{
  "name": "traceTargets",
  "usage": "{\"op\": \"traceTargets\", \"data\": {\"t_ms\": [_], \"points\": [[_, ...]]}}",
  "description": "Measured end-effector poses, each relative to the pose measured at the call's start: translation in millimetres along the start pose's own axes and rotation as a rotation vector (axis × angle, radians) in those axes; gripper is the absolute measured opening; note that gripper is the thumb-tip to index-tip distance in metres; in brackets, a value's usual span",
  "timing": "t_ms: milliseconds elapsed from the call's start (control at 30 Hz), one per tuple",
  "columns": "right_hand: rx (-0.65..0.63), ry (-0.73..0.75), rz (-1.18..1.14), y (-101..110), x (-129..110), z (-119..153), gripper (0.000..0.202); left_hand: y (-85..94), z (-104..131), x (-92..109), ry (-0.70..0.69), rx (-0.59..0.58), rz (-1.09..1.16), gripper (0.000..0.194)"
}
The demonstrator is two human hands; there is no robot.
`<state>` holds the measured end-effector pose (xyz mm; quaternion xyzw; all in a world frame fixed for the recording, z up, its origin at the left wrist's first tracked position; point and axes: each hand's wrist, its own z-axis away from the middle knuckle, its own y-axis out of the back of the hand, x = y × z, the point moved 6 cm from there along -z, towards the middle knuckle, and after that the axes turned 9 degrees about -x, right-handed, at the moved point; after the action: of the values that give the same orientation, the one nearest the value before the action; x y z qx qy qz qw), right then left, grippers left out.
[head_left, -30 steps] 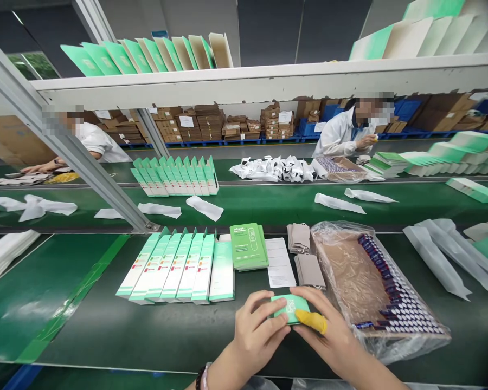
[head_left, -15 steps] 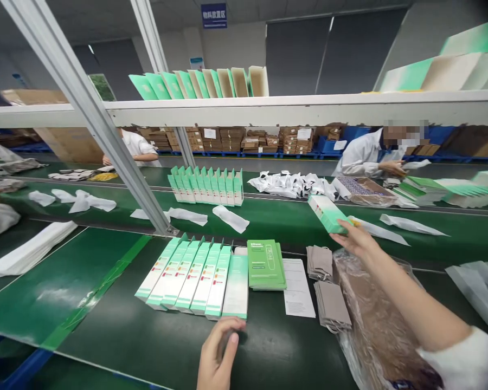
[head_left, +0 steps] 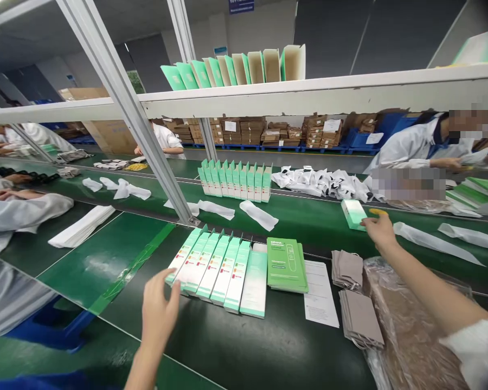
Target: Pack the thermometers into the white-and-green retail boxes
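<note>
My right hand (head_left: 379, 230) reaches out over the green conveyor belt (head_left: 301, 208) and rests on a green-and-white box (head_left: 353, 213) lying on it; a yellow finger cot shows on one finger. My left hand (head_left: 159, 311) hovers open, its fingertips at the near end of a row of flat green-and-white cartons (head_left: 213, 268) on the dark worktable. To the right of that row lie a stack of green booklets (head_left: 287, 264), a white leaflet (head_left: 320, 292) and two piles of grey pouches (head_left: 354, 295).
A plastic-wrapped cardboard tray (head_left: 415, 330) sits at the right. White bags (head_left: 260, 214) and upright cartons (head_left: 236, 181) lie on the belt. A slanted metal post (head_left: 142, 130) and a shelf (head_left: 309, 97) with open cartons stand ahead. Co-workers in white coats work left and across.
My right hand carried the box from in front of me out to the belt and set it down. My left hand moved left to the carton row. The view turned left.
</note>
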<state>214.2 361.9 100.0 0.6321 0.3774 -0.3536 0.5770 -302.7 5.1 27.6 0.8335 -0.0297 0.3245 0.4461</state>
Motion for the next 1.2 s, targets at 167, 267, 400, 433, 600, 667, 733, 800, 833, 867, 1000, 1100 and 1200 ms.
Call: {"op": "traceTargets", "data": {"t_ms": [167, 267, 400, 433, 600, 667, 733, 800, 833, 867, 1000, 1100, 1200], "points": [[-0.341, 0.175, -0.009, -59, -37, 107, 0.025, -7.1, -53, -59, 0.099, -0.14, -0.09, 0.063], [-0.877, 0.333, 0.21, -114, -68, 213, 0.029, -13.0, -67, -56, 0.052, -0.19, -0.112, 0.063], [-1.146, 0.574, 0.41, -145, -99, 296, 0.027, -17.9, -79, -36, -0.027, -0.248, -0.128, 0.062], [-1.141, 0.581, 0.407, -146, -103, 298, 0.026, -18.6, -82, -31, -0.048, -0.259, -0.124, 0.061], [-0.952, 0.467, 0.375, -133, -109, 228, 0.033, -21.9, -116, -4, -0.169, -0.32, -0.097, 0.053], [-0.882, 0.434, 0.415, -129, -107, 179, 0.037, -23.3, -139, 11, -0.222, -0.335, -0.102, 0.051], [-0.8, 0.415, 0.492, -128, -105, 123, 0.041, -27.3, -167, 33, -0.283, -0.34, -0.124, 0.051], [-0.69, 0.414, 0.592, -131, -108, 67, 0.043, -38.4, -195, 63, -0.364, -0.363, -0.161, 0.05], [-0.634, 0.422, 0.629, -134, -111, 41, 0.043, -47.8, -209, 80, -0.414, -0.387, -0.185, 0.049], [-0.583, 0.433, 0.654, -138, -117, 18, 0.044, -59.7, -222, 100, -0.466, -0.414, -0.212, 0.047], [-0.382, 0.477, 0.734, -164, -143, -59, 0.05, -120.8, -275, 176, -0.611, -0.463, -0.328, 0.047], [-0.274, 0.474, 0.803, -186, -155, -104, 0.05, -167.9, -318, 221, -0.609, -0.456, -0.39, 0.046], [-0.236, 0.412, 0.886, -202, -152, -142, 0.042, -208.1, -357, 248, -0.563, -0.477, -0.443, 0.04]]}}
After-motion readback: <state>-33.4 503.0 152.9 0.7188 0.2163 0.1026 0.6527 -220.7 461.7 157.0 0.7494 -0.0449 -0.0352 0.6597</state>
